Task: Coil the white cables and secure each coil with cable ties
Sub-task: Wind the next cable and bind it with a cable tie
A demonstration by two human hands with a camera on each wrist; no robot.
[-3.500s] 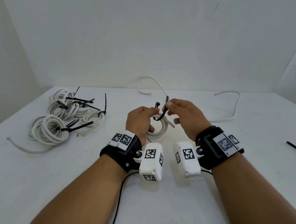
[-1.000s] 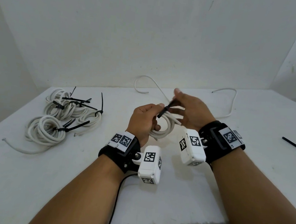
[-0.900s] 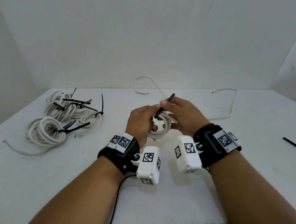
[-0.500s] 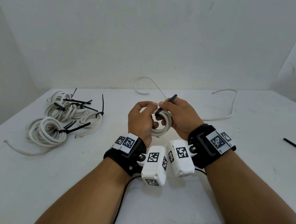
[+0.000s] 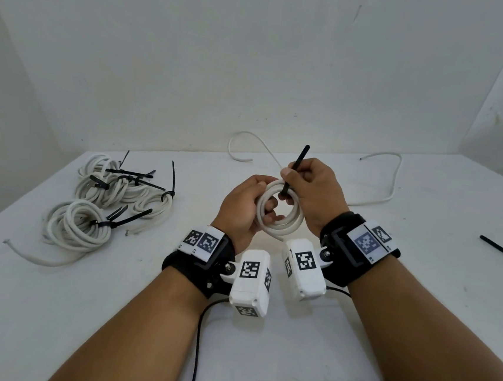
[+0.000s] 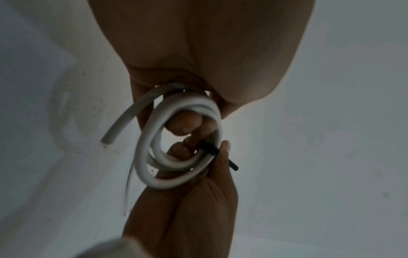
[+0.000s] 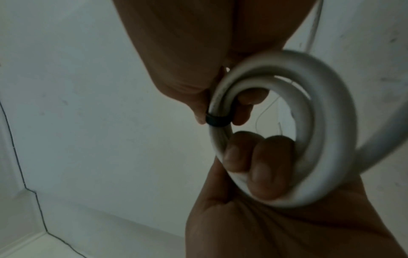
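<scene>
A small white cable coil (image 5: pixel 280 224) hangs in the air above the table between both hands. My left hand (image 5: pixel 244 208) grips its left side with fingers curled through the ring (image 7: pixel 253 162). A black cable tie (image 5: pixel 295 170) wraps the top of the coil (image 7: pixel 217 120), its tail sticking up. My right hand (image 5: pixel 311 190) pinches that tie against the coil (image 6: pixel 209 148). One loose end of the cable (image 6: pixel 123 125) juts out of the coil.
Tied white coils (image 5: pixel 115 189) with black tie tails lie at the left of the white table (image 5: pixel 48 309). Two loose white cables (image 5: pixel 248 147) (image 5: pixel 392 179) lie at the back. A spare black tie (image 5: pixel 502 250) lies at the right edge.
The tie was looped round the coil and drawn tight. Its tail, earlier slanting out, now points up from my right hand. Both hands drew closer together and the coil turned more upright.
</scene>
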